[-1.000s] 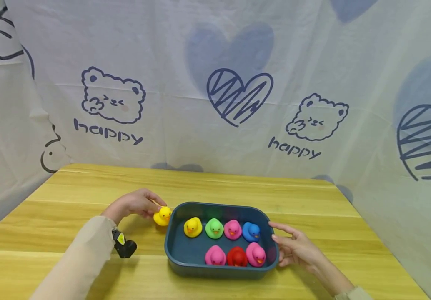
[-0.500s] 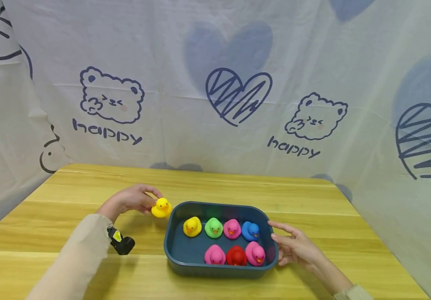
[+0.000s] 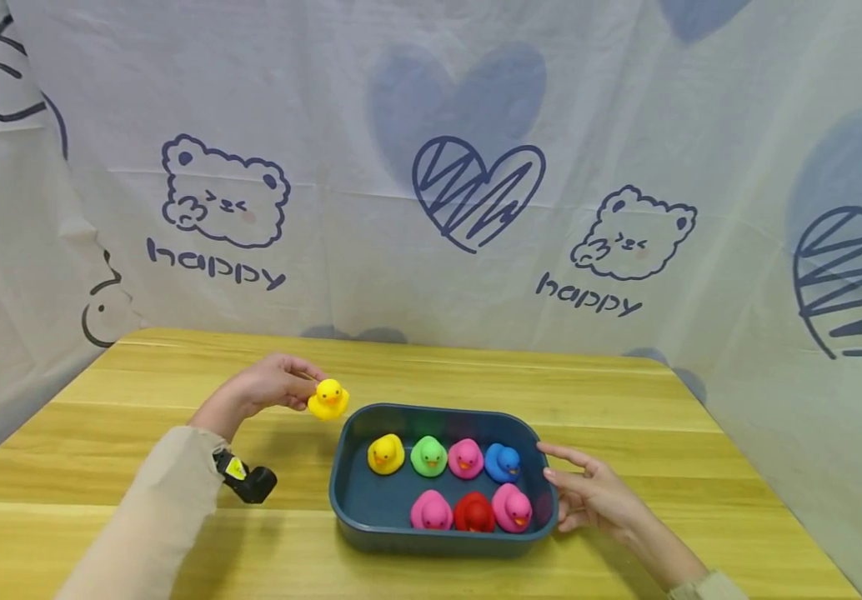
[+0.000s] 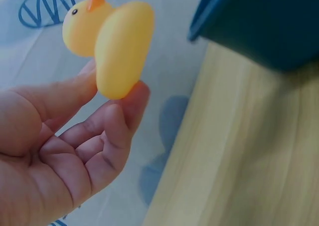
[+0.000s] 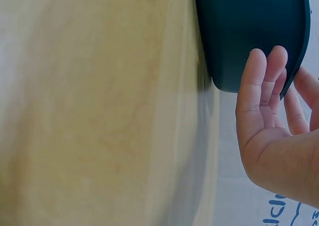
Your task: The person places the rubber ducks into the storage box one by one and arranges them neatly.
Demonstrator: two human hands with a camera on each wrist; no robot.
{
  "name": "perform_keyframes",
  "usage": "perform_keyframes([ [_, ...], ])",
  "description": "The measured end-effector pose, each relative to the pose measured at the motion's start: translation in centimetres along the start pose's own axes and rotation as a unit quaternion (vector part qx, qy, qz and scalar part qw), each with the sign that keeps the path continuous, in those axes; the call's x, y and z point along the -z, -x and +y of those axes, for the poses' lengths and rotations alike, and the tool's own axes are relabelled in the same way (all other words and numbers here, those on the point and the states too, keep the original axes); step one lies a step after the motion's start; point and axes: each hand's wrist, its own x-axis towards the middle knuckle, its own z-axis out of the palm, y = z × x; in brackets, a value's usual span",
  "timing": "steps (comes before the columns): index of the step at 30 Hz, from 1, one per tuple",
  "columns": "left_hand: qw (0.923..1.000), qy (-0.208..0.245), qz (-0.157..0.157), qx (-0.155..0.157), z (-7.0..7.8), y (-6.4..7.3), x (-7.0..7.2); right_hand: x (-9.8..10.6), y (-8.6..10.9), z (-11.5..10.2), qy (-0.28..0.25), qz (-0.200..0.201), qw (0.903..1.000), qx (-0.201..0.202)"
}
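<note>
Between the thumb and fingertips of my left hand (image 3: 273, 385) is a yellow rubber duck (image 3: 329, 400), raised just beyond the left end of a dark blue bin (image 3: 431, 546). The left wrist view shows this duck (image 4: 122, 51) pinched at its lower body, clear of the bin. My right hand (image 3: 594, 497) touches the bin's right end with fairly straight fingers; in the right wrist view several fingers (image 5: 251, 86) lie along the outer wall. Inside the bin are a yellow duck (image 3: 386, 455), a green duck (image 3: 428, 457), a blue duck (image 3: 502, 463), a red duck (image 3: 473, 512) and several pink ducks (image 3: 465, 459).
The bin stands on a wood-grain table (image 3: 176, 367). Behind the table hangs a white cloth (image 3: 356, 250) printed with bears and hearts. A small black device (image 3: 247, 479) is strapped at my left wrist.
My left hand has lifted the yellow rubber duck from beside the bin's left wall to above its rim level, away toward the back. The right hand and bin have stayed put.
</note>
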Motion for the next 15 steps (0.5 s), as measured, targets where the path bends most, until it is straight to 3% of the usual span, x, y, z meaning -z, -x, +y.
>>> perform_keyframes([
  [4, 0.9998, -0.001, 0.011, -0.019, 0.9, 0.0, -0.9, 0.1, 0.0, 0.0, 0.000, -0.002, 1.0000, -0.003],
  [15, 0.9993, 0.001, -0.014, -0.035, 1.9, -0.4, -3.4, -0.1, 0.0, 0.0, 0.006, -0.003, 1.0000, 0.007],
])
